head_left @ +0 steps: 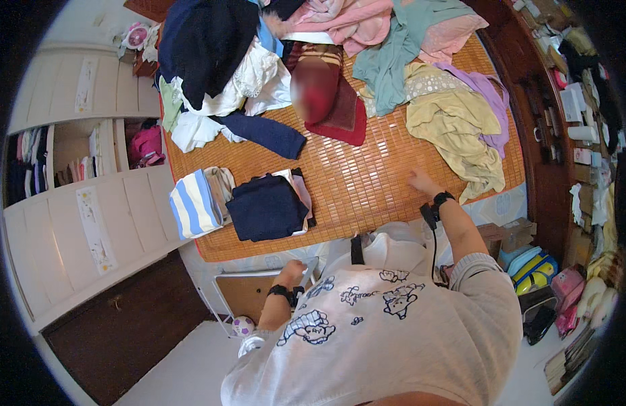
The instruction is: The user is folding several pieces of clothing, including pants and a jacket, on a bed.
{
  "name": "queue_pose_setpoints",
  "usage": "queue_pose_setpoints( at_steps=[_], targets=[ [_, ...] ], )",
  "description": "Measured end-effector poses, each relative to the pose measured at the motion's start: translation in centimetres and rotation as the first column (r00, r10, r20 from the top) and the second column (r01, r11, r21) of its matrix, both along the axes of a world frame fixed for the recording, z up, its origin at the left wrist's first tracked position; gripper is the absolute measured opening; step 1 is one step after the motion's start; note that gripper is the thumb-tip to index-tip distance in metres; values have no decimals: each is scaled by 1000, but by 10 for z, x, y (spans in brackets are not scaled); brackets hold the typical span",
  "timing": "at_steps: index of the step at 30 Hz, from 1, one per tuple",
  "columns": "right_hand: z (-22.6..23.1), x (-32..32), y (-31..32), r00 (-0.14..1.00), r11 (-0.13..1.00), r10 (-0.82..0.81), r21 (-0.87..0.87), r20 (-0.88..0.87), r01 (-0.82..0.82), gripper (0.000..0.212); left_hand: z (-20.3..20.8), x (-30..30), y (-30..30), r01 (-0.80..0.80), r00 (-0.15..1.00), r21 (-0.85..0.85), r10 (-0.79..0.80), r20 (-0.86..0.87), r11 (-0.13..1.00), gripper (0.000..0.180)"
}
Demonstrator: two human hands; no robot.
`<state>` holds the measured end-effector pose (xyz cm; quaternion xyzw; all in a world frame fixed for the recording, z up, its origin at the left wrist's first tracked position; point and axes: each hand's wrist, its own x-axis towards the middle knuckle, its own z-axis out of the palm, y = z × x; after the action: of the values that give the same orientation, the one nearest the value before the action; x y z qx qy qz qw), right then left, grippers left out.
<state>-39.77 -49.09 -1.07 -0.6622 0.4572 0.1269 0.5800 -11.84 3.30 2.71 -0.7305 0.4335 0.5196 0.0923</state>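
Note:
My right hand point(424, 183) is low over the woven bamboo mat point(357, 179), fingers apart and nothing in them. To its right lies a crumpled pale yellow garment point(455, 122), a purple one point(497, 115) partly under it. My left hand point(290, 272) is down by the mat's front edge, beside a white-framed piece of furniture point(235, 291). Its fingers are curled closed, and whatever they may hold is hidden. Ahead of that hand sit a stack of folded clothes with a navy piece point(267, 208) on top and a folded blue-and-white striped cloth point(193, 203).
Across the far side are heaped loose clothes: a dark navy garment point(204, 51), white pieces, a green garment point(387, 68) and pink ones. A dark red cloth point(350, 118) lies among them. White cabinets point(89, 216) line the left; bags point(535, 271) and crowded shelves stand right.

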Motion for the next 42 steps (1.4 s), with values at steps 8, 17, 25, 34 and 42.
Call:
queue_pose_setpoints(
  at_steps=[8, 17, 25, 34, 42],
  targets=[
    [-86, 78, -106, 919, 872, -8, -448, 395, 200, 47, 106, -40, -126, -649, 756, -22, 648, 87, 760, 28],
    [-45, 150, -152, 481, 448, -865, 649, 141, 615, 29, 143, -86, -110, -648, 749, 102, 607, 267, 755, 30],
    [-26, 92, -117, 607, 606, -756, 616, 247, 503, 17, 116, -76, -100, -580, 814, 141, 562, 147, 803, 31],
    [39, -7, -20, 953, 869, 93, 443, 290, -220, 28, 108, -40, -250, -228, 957, -214, 259, 128, 950, 30],
    [131, 11, 3, 859, 880, 198, 299, 473, -368, 19, 130, -61, -370, 136, 967, -573, -235, -102, 808, 64]
  ],
)
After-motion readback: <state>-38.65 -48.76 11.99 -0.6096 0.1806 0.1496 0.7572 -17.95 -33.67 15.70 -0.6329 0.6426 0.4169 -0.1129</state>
